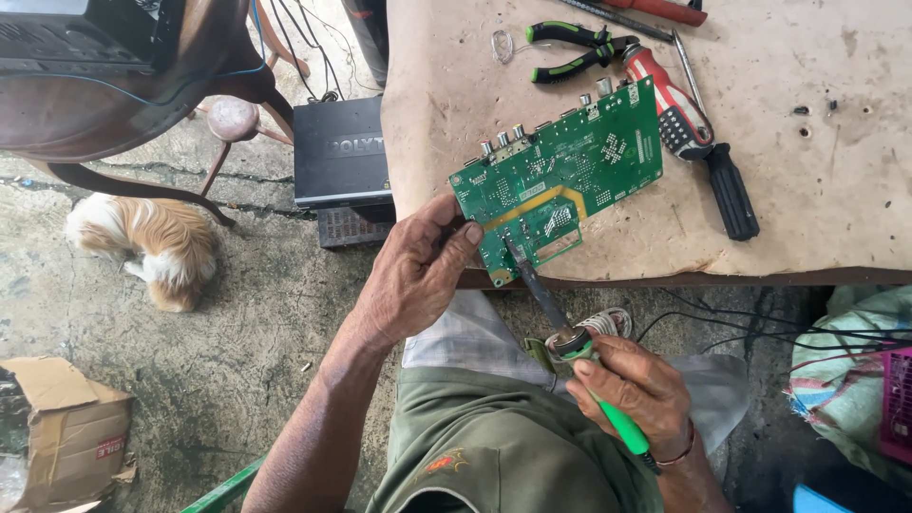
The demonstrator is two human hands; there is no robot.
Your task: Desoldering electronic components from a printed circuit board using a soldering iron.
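My left hand pinches the near left corner of a green circuit board, holding it tilted over the table's front edge. The board's far edge carries several round metal connectors. My right hand grips a soldering iron by its green handle. The iron's dark tip touches the board near its lower edge, just right of my left thumb.
A worn table top holds green-handled pliers, a red-and-black screwdriver and a thin metal rod. On the concrete floor at left stand a black electronics box, a stool, a torn cardboard box and a lying dog. Cables trail at right.
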